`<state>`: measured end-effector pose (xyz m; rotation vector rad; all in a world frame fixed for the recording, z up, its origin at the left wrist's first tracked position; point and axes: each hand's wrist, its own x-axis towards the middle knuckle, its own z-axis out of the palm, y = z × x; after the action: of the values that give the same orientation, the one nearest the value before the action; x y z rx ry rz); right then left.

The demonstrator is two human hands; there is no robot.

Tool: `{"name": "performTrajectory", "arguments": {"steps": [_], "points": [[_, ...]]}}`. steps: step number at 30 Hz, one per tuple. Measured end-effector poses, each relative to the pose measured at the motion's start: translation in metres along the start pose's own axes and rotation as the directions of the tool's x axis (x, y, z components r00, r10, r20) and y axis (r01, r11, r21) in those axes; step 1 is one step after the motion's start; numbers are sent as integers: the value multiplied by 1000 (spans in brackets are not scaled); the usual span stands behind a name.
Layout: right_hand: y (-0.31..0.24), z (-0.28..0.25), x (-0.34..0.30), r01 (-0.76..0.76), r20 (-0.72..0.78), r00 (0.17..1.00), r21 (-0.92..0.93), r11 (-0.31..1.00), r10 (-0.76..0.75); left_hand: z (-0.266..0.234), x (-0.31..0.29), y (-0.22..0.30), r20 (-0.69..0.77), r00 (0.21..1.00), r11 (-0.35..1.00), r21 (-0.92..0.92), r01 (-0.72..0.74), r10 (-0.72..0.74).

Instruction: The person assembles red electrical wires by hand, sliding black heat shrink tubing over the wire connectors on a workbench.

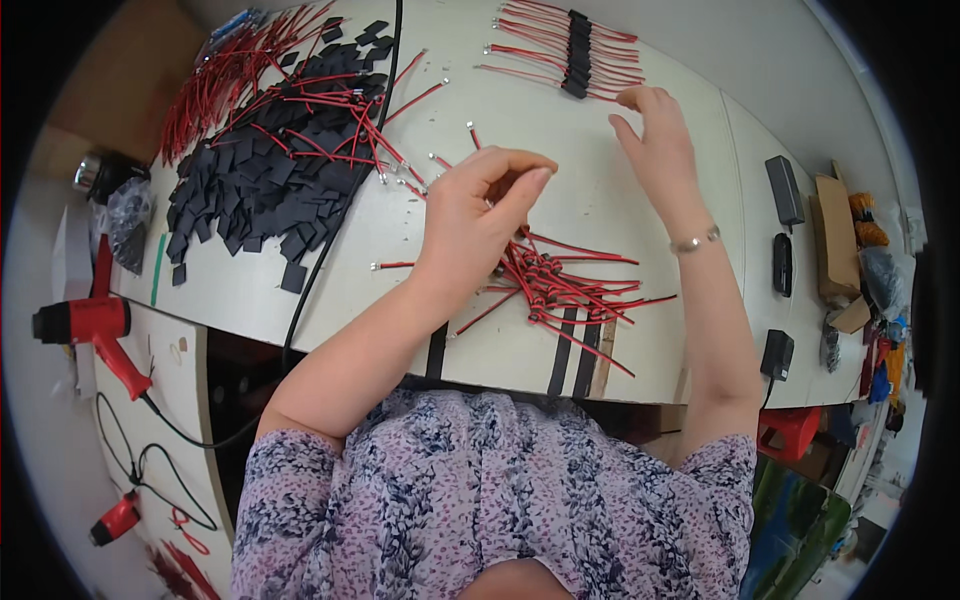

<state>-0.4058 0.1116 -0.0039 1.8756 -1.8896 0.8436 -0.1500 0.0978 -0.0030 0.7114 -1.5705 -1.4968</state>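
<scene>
My left hand (475, 210) is over the middle of the table, its thumb and forefinger pinched together. Whatever sits between those fingertips, if anything, is too small to make out. Just below and right of it lies a heap of short red-and-black wires (545, 280), bunched at their middles. My right hand (660, 140) reaches farther out, thumb and fingers apart and holding nothing visible. Its fingertips are beside the near end of a neat row of wires (615, 68). Black square pads (578, 55) are wrapped round or lie across the middles of those wires.
A large pile of black pads (260, 170) covers the left side, with loose wires on it and a red wire bundle (215, 95) behind. A black cable (345, 210) crosses the table. Red heat guns (95, 325) hang at left. Black adapters (783, 190) line the right side.
</scene>
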Motion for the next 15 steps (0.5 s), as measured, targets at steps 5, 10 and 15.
{"name": "performTrajectory", "arguments": {"steps": [5, 10, 15], "points": [[-90, -49, -34, -289, 536, 840, 312, 905, 84, -6, 5, -8, -82, 994, 996, -50, -76, 71], [-106, -27, -50, -296, 662, 747, 243, 924, 65, -7, 8, -13, -99, 992, 996, -29, -87, 83], [-93, -19, -65, -343, 588, 807, 394, 853, 53, -5, 3, -21, -91, 987, 990, 65, -128, 133]]}}
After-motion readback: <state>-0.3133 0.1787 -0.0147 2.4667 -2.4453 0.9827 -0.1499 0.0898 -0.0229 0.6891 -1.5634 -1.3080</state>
